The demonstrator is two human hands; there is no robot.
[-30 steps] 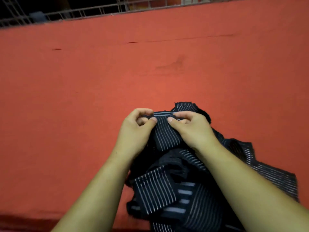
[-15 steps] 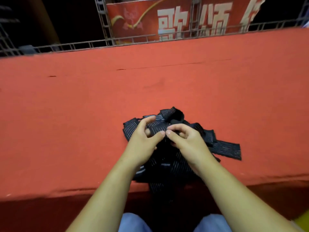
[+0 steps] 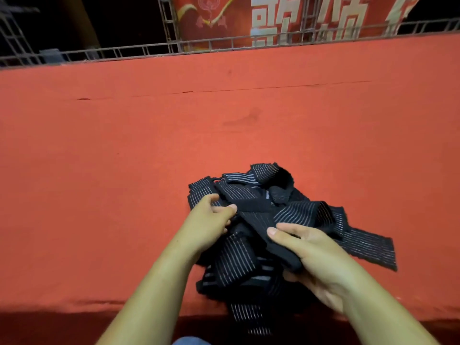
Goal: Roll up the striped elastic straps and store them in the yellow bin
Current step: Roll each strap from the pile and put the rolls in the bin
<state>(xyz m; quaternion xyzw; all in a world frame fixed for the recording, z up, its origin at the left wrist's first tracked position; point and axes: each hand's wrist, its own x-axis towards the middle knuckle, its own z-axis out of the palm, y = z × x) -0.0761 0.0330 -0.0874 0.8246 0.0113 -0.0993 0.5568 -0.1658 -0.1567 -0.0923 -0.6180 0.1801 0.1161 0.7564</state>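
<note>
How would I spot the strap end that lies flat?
On the red table, near its front edge, lies a heap of black striped straps. One strap end juts from the heap's right side, past the right hand: it alone lies flat.

My hands no longer meet thumb to thumb over the pile of black elastic straps with thin white stripes. My left hand now sits at the pile's left side, pinching a dark strap. My right hand has dropped nearer to me, to the right, gripping that strap farther along, thumb on top. The pile lies looser and wider on the red cloth-covered table, with one strap tail stretching farther right.
</note>
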